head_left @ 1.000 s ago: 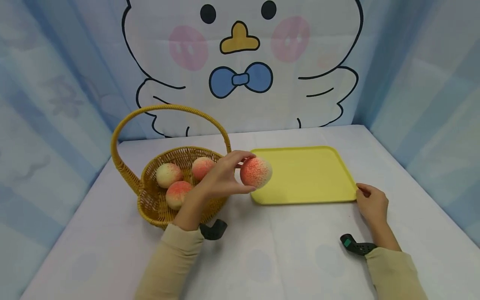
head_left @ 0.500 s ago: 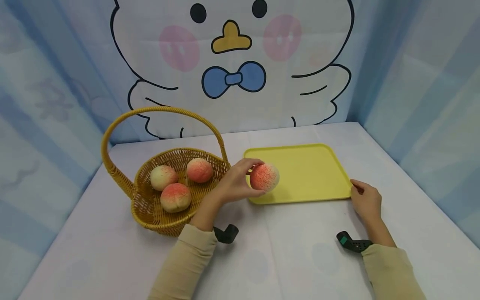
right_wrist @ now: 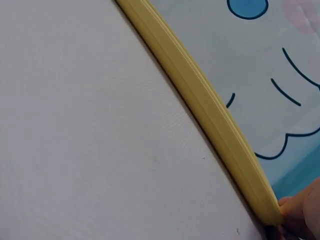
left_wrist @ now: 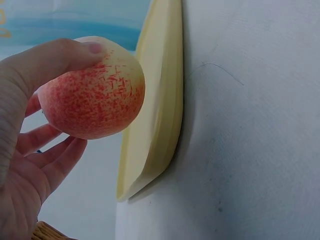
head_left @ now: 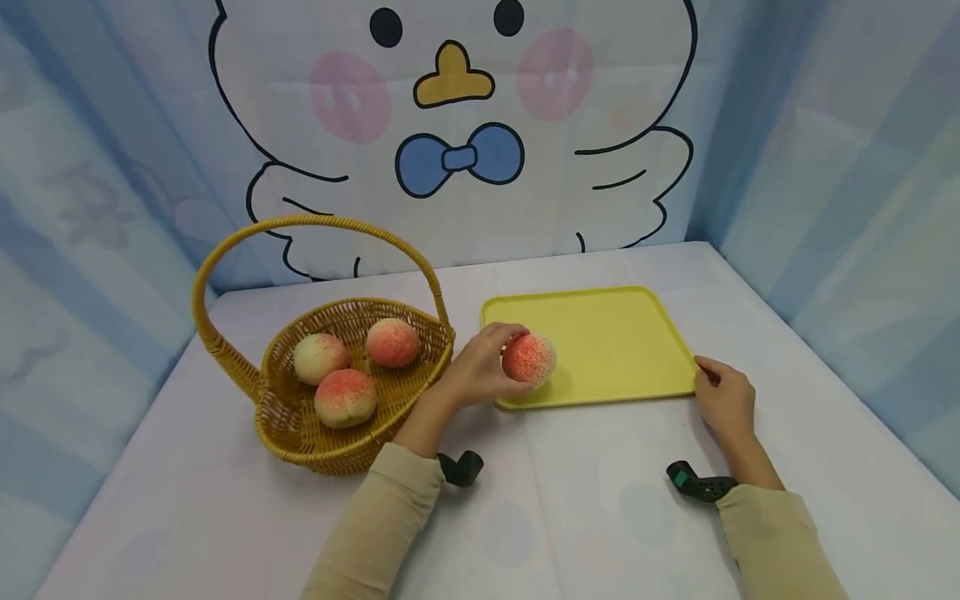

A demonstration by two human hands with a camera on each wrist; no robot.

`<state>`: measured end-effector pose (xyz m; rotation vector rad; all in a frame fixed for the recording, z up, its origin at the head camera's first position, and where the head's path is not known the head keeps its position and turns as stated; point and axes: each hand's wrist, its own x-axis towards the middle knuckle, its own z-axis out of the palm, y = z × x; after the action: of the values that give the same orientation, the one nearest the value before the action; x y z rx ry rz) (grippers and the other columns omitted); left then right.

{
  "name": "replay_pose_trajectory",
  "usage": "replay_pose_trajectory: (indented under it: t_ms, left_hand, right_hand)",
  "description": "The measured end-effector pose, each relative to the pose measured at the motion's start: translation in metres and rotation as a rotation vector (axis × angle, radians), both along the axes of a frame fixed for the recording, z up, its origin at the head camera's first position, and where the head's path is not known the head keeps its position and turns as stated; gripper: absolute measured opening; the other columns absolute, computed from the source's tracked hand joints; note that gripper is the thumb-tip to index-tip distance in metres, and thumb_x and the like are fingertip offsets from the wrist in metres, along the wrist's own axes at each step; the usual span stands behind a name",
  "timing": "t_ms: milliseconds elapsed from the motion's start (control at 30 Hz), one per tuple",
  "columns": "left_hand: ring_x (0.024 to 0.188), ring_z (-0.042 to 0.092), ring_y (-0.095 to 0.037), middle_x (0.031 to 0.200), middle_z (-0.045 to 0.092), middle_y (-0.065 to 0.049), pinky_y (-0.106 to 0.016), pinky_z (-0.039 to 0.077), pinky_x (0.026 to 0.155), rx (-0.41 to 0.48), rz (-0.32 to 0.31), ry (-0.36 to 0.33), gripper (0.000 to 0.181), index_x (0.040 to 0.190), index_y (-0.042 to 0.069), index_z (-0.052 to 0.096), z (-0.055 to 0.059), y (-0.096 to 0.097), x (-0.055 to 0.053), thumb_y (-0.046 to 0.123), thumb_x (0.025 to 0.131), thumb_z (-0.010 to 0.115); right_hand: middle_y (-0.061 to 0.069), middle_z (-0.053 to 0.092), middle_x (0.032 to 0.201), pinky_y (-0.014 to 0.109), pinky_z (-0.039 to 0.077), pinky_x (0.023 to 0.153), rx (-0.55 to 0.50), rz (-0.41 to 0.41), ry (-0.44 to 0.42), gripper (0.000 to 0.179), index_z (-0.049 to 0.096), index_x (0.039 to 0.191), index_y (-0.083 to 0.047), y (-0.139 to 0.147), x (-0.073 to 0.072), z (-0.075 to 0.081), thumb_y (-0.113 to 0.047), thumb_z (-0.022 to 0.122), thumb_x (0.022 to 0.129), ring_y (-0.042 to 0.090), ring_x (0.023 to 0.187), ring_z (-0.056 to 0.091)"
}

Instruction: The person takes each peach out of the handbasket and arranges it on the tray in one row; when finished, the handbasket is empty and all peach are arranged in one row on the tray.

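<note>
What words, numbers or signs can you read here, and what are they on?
None that I can read.
Orange marks, seemingly on the cloth backdrop, left wrist view, top left corner: cut off and blurred; maybe letters.
Held peach, basket, tray: no writing shows.
Right black wrist piece: green patch, too small to read any writing.

The left grip [head_left: 482, 367] is half-curled, the right grip [head_left: 729, 400] pinching.
</note>
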<state>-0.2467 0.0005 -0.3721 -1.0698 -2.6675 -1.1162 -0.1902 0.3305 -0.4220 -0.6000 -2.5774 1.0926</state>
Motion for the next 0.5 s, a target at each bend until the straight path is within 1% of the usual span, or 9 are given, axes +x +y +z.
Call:
replay_pose_trajectory:
  t_ms: [300, 500]
  left_hand:
    - [0.107, 0.05, -0.018, 0.121, 0.049, -0.007, -0.031, 0.042, 0.09, -0.039, 0.038, -0.047, 0.069, 0.125, 0.007, 0.049, -0.008, 0.009, -0.005, 0.027, 0.067, 0.081]
    - [0.107, 0.05, -0.019, 0.12, 0.049, -0.009, -0.032, 0.042, 0.091, -0.058, 0.049, -0.065, 0.069, 0.126, 0.006, 0.049, -0.01, 0.012, -0.006, 0.026, 0.068, 0.08]
  right_hand:
    - [0.028, 0.051, 0.12, 0.045, 0.042, 0.084, 0.0, 0.018, 0.021, 0.037, 0.047, 0.129, 0.008, -0.001, 0.0, 0.0, -0.005, 0.038, 0.095, 0.036, 0.106, 0.048]
    - [0.028, 0.051, 0.119, 0.045, 0.042, 0.084, 0.008, 0.016, 0.023, 0.037, 0.047, 0.128, 0.008, 0.001, 0.002, -0.001, -0.005, 0.038, 0.095, 0.036, 0.105, 0.048]
